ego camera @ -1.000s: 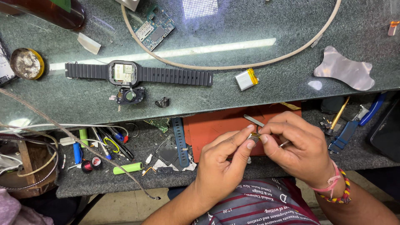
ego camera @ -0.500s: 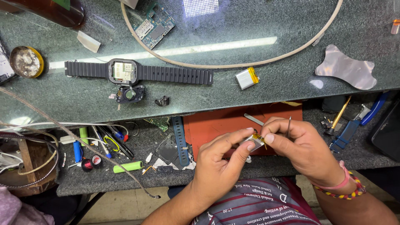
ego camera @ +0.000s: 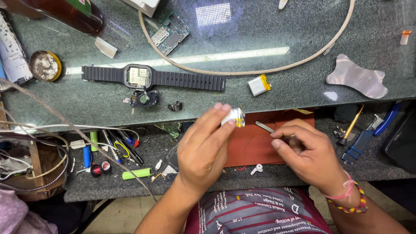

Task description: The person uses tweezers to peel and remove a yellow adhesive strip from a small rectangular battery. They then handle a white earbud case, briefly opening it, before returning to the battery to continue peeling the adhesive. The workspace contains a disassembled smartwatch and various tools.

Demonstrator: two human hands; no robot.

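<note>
My left hand [ego camera: 203, 149] pinches a small silver battery cell with yellow tape [ego camera: 234, 117] between thumb and fingertips, just below the glass bench edge. My right hand [ego camera: 310, 156] is closed around metal tweezers [ego camera: 265, 127], whose tip points up-left toward the cell. An opened smartwatch with a dark strap [ego camera: 154, 78] lies on the glass bench top, its removed back module [ego camera: 144, 99] just below it. A second silver battery cell [ego camera: 259, 85] rests on the glass to the right of the strap.
A circuit board [ego camera: 169, 34], a tan cable loop [ego camera: 260, 71], a round tin [ego camera: 44, 66] and a silver pry plate [ego camera: 357, 80] lie on the glass. The lower shelf holds a red mat [ego camera: 251, 147], pens, a green cylinder [ego camera: 137, 173], blue tools [ego camera: 359, 145] and loose wires [ego camera: 39, 143].
My hands have separated. The left hand has lifted the small cell up toward the bench edge, while the right hand with the tweezers has drawn back to the right.
</note>
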